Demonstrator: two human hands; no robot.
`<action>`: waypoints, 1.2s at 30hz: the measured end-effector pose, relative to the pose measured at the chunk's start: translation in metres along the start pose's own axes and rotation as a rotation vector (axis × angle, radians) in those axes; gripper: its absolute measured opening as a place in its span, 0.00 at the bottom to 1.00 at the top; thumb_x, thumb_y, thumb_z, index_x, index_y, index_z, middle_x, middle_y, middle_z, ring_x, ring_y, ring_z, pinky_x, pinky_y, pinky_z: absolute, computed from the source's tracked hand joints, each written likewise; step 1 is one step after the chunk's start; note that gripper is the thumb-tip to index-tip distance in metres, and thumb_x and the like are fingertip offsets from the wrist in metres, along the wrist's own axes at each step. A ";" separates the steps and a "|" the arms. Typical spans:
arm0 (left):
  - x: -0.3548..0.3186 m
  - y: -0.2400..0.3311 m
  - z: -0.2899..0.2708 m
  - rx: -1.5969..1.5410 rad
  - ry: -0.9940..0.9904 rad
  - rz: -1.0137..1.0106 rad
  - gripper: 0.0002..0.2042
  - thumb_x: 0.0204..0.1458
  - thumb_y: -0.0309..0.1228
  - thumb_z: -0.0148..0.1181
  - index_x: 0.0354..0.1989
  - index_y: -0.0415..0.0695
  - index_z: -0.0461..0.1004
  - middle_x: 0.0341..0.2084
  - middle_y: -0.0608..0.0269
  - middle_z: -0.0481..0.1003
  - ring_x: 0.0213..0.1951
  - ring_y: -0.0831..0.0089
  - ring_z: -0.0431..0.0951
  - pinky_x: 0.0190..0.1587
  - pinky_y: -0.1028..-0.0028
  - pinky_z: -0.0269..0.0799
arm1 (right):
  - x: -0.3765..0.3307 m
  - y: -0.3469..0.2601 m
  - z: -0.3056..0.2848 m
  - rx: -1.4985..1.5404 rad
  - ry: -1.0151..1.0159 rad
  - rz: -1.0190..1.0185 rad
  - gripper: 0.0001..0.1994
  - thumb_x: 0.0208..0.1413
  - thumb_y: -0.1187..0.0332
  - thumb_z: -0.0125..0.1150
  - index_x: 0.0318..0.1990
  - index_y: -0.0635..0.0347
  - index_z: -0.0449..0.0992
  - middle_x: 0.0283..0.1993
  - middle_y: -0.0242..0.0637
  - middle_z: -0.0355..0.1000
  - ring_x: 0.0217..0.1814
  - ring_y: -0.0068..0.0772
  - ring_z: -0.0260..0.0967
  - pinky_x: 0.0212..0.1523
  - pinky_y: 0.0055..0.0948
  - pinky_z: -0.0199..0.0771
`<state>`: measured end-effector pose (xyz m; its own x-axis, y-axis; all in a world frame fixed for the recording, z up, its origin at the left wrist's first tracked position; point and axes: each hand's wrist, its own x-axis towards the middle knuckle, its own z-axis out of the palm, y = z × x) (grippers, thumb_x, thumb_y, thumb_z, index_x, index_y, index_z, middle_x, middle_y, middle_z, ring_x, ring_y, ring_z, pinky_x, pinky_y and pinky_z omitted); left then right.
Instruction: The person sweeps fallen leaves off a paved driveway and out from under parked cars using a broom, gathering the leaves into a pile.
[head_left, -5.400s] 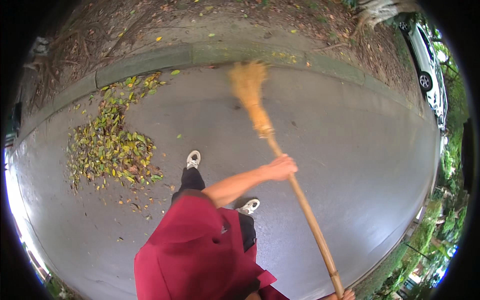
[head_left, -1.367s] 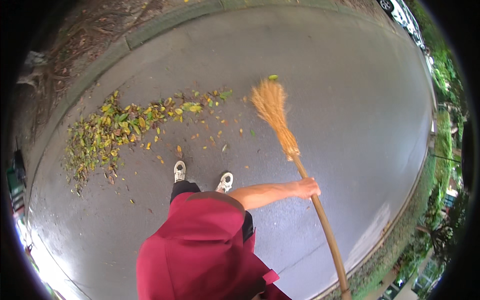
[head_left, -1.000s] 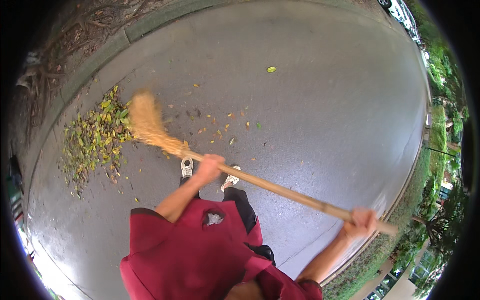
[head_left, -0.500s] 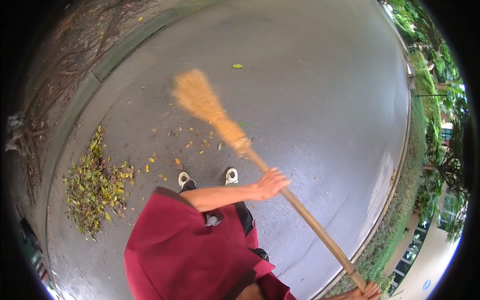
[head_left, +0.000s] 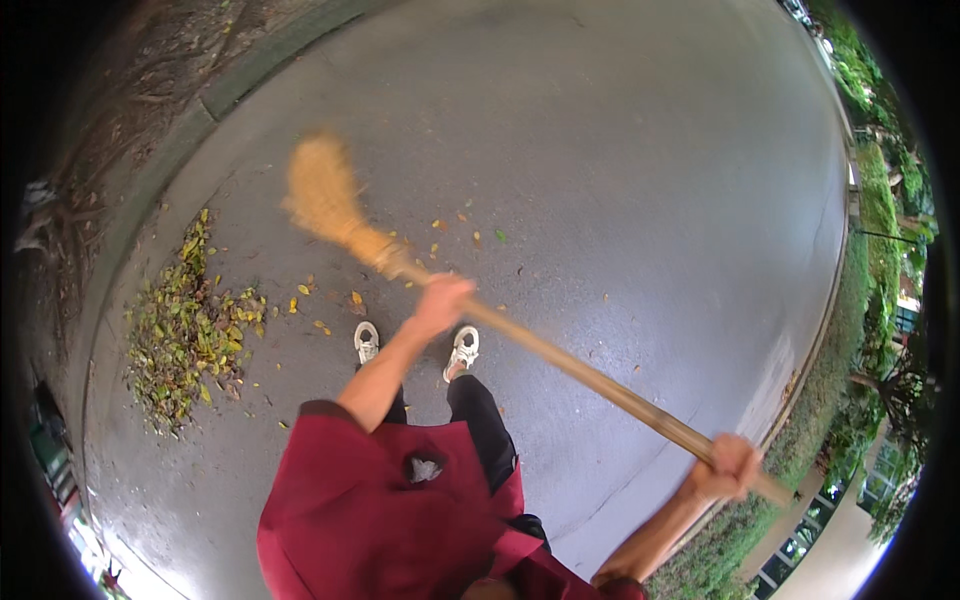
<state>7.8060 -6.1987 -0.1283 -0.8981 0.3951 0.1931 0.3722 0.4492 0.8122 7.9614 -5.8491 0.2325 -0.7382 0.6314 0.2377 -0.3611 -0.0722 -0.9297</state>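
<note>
Left hand (head_left: 441, 300) and right hand (head_left: 730, 466) both grasp the broom (head_left: 520, 335); leaves (head_left: 185, 330) lie left of the left hand

Straw-headed broom (head_left: 520, 335) on a long wooden handle slants over grey pavement.

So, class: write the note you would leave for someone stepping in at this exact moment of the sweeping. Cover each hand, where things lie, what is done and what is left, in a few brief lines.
Left hand: gripping the broom handle about midway, out over the shoes.
Right hand: gripping the handle near its top end, low at the right.
Broom head: blurred in motion, on the left ahead of the feet.
Done: most leaves sit in a leaf pile on the left near the kerb.
Left: scattered leaves on the pavement between pile and broom, a few more farther ahead.
</note>
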 end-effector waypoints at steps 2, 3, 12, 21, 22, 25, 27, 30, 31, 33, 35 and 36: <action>-0.072 -0.059 -0.055 0.087 0.000 -0.157 0.05 0.37 0.21 0.56 0.25 0.42 0.72 0.23 0.52 0.73 0.33 0.49 0.74 0.39 0.54 0.67 | -0.012 0.067 0.066 0.014 0.014 0.166 0.18 0.50 0.69 0.48 0.12 0.43 0.51 0.10 0.21 0.47 0.11 0.16 0.37 0.11 0.19 0.37; -0.101 -0.077 -0.079 0.224 0.034 -0.191 0.05 0.37 0.22 0.57 0.25 0.41 0.73 0.23 0.52 0.73 0.33 0.50 0.74 0.40 0.55 0.68 | -0.020 0.105 0.070 0.092 -0.017 0.255 0.18 0.48 0.72 0.47 0.11 0.45 0.51 0.10 0.22 0.46 0.11 0.17 0.38 0.11 0.20 0.38; -0.136 0.095 -0.118 0.499 -0.186 -0.295 0.06 0.38 0.23 0.55 0.27 0.43 0.72 0.25 0.53 0.75 0.33 0.54 0.74 0.38 0.56 0.67 | -0.009 0.055 -0.030 0.286 0.101 0.326 0.19 0.58 0.65 0.52 0.16 0.45 0.55 0.12 0.20 0.48 0.12 0.15 0.42 0.12 0.20 0.42; -0.052 0.318 0.159 -0.157 -0.440 0.398 0.03 0.46 0.29 0.56 0.24 0.50 0.69 0.18 0.66 0.65 0.31 0.67 0.71 0.39 0.65 0.61 | -0.163 -0.300 -0.247 -0.390 0.575 -0.491 0.12 0.58 0.61 0.49 0.24 0.55 0.64 0.20 0.32 0.60 0.22 0.27 0.61 0.32 0.30 0.73; -0.040 0.339 0.177 -0.185 -0.505 0.426 0.04 0.46 0.29 0.57 0.23 0.50 0.68 0.18 0.66 0.65 0.31 0.68 0.70 0.39 0.66 0.61 | -0.186 -0.321 -0.234 -0.195 0.287 -0.431 0.17 0.58 0.60 0.47 0.18 0.46 0.55 0.14 0.24 0.47 0.17 0.23 0.52 0.31 0.32 0.69; -0.012 0.359 0.228 -0.216 -0.580 0.539 0.08 0.45 0.30 0.59 0.20 0.49 0.65 0.19 0.64 0.66 0.31 0.65 0.71 0.38 0.64 0.62 | -0.197 -0.305 -0.177 -0.261 0.611 -0.579 0.13 0.58 0.60 0.47 0.22 0.50 0.61 0.16 0.27 0.51 0.19 0.27 0.54 0.34 0.36 0.70; -0.014 0.343 0.250 -0.318 -0.645 0.543 0.09 0.42 0.29 0.62 0.20 0.46 0.65 0.20 0.61 0.67 0.31 0.60 0.72 0.36 0.62 0.63 | -0.183 -0.283 -0.137 -0.335 0.908 -0.675 0.11 0.57 0.60 0.46 0.26 0.54 0.67 0.18 0.31 0.56 0.21 0.30 0.57 0.36 0.39 0.70; -0.080 0.292 0.227 -0.416 -0.295 0.370 0.09 0.37 0.24 0.62 0.22 0.43 0.66 0.21 0.58 0.69 0.32 0.55 0.72 0.35 0.58 0.64 | -0.181 -0.302 -0.206 -0.227 0.025 -0.378 0.14 0.58 0.62 0.50 0.20 0.52 0.64 0.14 0.31 0.60 0.15 0.21 0.57 0.20 0.20 0.62; -0.113 0.274 0.211 -0.434 -0.221 0.288 0.09 0.35 0.22 0.62 0.24 0.43 0.67 0.21 0.57 0.69 0.32 0.54 0.72 0.35 0.58 0.64 | -0.181 -0.289 -0.199 -0.219 0.111 -0.323 0.16 0.59 0.63 0.50 0.18 0.48 0.59 0.12 0.28 0.54 0.13 0.18 0.49 0.17 0.20 0.53; -0.174 0.227 0.164 -0.330 -0.200 0.143 0.05 0.37 0.23 0.58 0.23 0.42 0.67 0.21 0.54 0.68 0.30 0.51 0.70 0.33 0.57 0.63 | -0.164 -0.235 -0.185 -0.084 0.432 -0.302 0.12 0.56 0.64 0.52 0.22 0.51 0.61 0.13 0.21 0.50 0.12 0.18 0.44 0.12 0.21 0.47; -0.238 0.178 0.118 -0.176 -0.085 -0.001 0.05 0.37 0.25 0.56 0.19 0.41 0.65 0.19 0.50 0.66 0.27 0.48 0.68 0.31 0.54 0.60 | -0.177 -0.158 -0.204 -0.397 0.272 -0.278 0.11 0.55 0.67 0.49 0.21 0.50 0.59 0.14 0.23 0.50 0.12 0.17 0.42 0.12 0.21 0.44; -0.253 0.166 0.081 -0.050 -0.272 -0.053 0.03 0.37 0.24 0.56 0.21 0.41 0.68 0.19 0.49 0.68 0.28 0.48 0.70 0.32 0.54 0.62 | -0.189 -0.127 -0.202 -0.133 0.186 -0.118 0.13 0.54 0.69 0.48 0.19 0.49 0.57 0.13 0.24 0.50 0.12 0.18 0.41 0.13 0.22 0.41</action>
<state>8.1142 -6.1586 -0.0868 -0.8174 0.5760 -0.0001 0.3084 0.4378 0.8446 8.2622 -5.8033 0.2483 -0.5734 0.7613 0.3027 -0.3512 0.1055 -0.9303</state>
